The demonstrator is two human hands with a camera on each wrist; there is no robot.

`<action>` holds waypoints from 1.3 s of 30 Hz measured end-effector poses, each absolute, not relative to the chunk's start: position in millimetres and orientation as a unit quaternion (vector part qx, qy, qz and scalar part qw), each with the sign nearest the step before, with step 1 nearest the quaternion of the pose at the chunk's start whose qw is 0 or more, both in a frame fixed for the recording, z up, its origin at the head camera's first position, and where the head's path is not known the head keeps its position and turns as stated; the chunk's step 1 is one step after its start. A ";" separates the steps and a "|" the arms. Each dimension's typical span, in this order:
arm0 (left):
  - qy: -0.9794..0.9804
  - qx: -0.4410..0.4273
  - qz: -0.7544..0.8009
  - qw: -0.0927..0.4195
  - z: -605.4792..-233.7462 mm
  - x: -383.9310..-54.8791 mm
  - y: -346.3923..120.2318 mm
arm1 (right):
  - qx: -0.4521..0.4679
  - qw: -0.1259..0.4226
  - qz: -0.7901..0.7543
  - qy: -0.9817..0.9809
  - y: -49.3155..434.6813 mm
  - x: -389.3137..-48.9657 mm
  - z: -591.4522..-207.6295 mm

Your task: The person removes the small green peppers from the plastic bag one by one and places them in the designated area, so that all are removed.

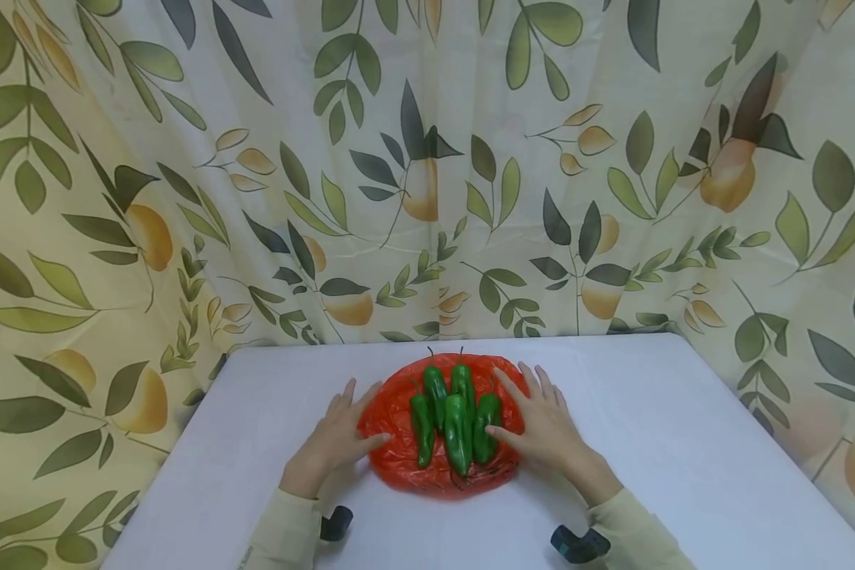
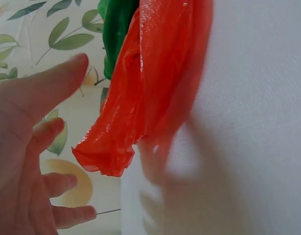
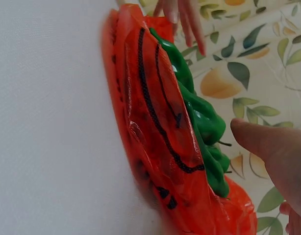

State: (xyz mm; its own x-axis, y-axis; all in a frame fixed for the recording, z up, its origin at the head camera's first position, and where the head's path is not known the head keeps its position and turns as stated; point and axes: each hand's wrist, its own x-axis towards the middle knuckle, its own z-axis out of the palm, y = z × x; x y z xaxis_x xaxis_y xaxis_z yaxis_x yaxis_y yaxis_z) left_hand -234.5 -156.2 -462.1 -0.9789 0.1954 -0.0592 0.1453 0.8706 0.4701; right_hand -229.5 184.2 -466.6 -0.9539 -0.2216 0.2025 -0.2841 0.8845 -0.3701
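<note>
Several green chili peppers (image 1: 458, 427) lie side by side on a crumpled red plastic bag (image 1: 392, 467) in the middle of the table. At the bag's left edge is my left hand (image 1: 338, 435), its fingers spread and its thumb over the red plastic. My right hand (image 1: 547, 427) is at the right side, fingers spread too, with the thumb close to the rightmost pepper (image 1: 488, 427). In the right wrist view, black printed lines run along the bag (image 3: 155, 117), and the thumb is apart from the peppers (image 3: 204, 117). Nothing shows gripped by either hand.
A white-covered table (image 1: 256, 427) bears the bag. Behind and on both sides hangs a curtain (image 1: 463, 198) printed with leaves and fruit. Each wrist wears a dark camera (image 1: 580, 545), close over the table near its front.
</note>
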 end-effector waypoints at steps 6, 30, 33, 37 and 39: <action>0.957 0.098 0.263 0.073 -464.4 -235.8 -157.8 | 0.148 0.069 0.219 -0.962 181.1 -229.7 -470.2; 0.926 0.120 0.341 0.112 -479.5 -244.8 -169.6 | 0.165 0.005 0.249 -0.954 175.9 -227.8 -475.0; 0.924 0.119 0.346 0.116 -481.5 -247.1 -172.4 | 0.161 0.004 0.244 -0.956 176.1 -227.7 -475.8; 0.923 0.110 0.347 0.126 -480.4 -248.6 -175.7 | 0.159 0.002 0.240 -0.958 175.9 -227.6 -476.9; 0.921 0.107 0.351 0.131 -478.2 -249.4 -176.9 | 0.157 0.000 0.241 -0.958 175.6 -227.6 -477.3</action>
